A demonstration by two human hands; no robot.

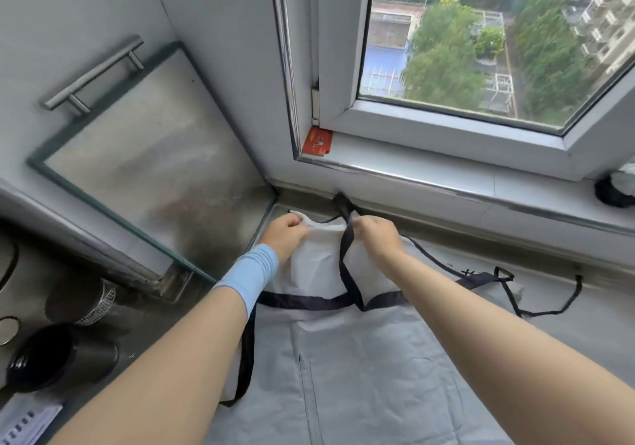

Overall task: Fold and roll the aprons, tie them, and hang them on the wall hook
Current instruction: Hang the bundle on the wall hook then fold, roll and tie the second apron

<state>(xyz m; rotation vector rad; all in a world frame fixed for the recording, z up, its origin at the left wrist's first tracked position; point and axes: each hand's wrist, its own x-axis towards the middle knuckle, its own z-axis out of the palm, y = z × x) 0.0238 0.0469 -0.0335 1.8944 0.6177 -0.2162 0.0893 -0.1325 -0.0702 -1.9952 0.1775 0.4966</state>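
Observation:
A white apron [343, 358] with dark trim lies spread flat on the counter below the window. Its bib end points toward the window sill. My left hand [287, 235], with a light blue wrist sleeve, pinches the bib's top left corner. My right hand [376, 235] grips the top right corner together with the dark neck strap [347, 259], which loops down across the bib. A thin dark waist tie [543, 307] trails off to the right on the counter. No wall hook is in view.
A glass panel [147, 155] with a metal bar handle [92, 73] stands at the left. Dark cups [51, 358] sit on the lower left. A red card [318, 140] leans in the window corner. A dark round object [615, 190] rests on the sill at right.

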